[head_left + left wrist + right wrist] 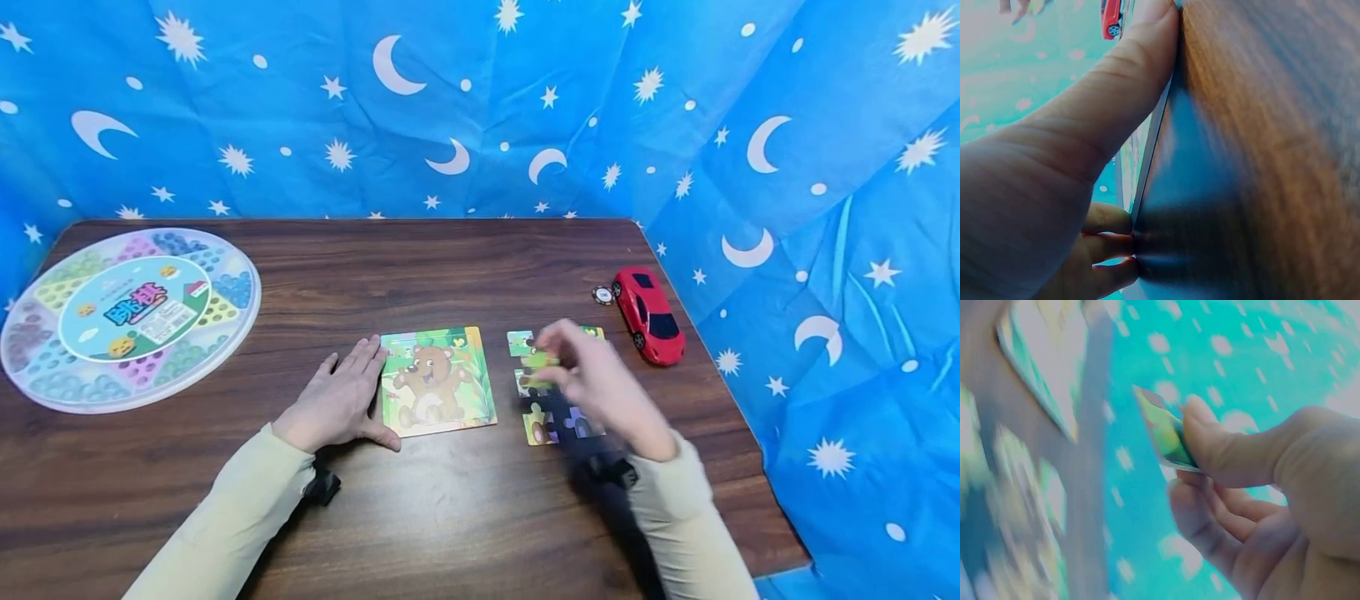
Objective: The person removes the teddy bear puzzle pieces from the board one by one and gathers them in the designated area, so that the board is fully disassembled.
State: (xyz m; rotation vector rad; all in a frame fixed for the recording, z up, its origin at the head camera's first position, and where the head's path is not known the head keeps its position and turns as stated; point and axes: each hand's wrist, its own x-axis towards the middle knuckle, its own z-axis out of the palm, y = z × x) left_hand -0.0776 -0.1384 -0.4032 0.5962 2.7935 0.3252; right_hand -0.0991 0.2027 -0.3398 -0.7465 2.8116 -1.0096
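My left hand lies with straight fingers against the left side of a square puzzle board that carries a bear picture. Its thumb runs along the board's near edge. Between thumb and fingers, my right hand pinches a green puzzle piece, raised above the loose pieces to the right of the board. Among those, one loose piece is at the back and another puzzle piece lies in front. The right hand and its shadow cover part of this group.
A red toy car stands at the table's right side, with a poker chip beside it. On the left lies a round Chinese checkers set under a clear lid. Blue cloth with moons and stars hangs behind the brown table.
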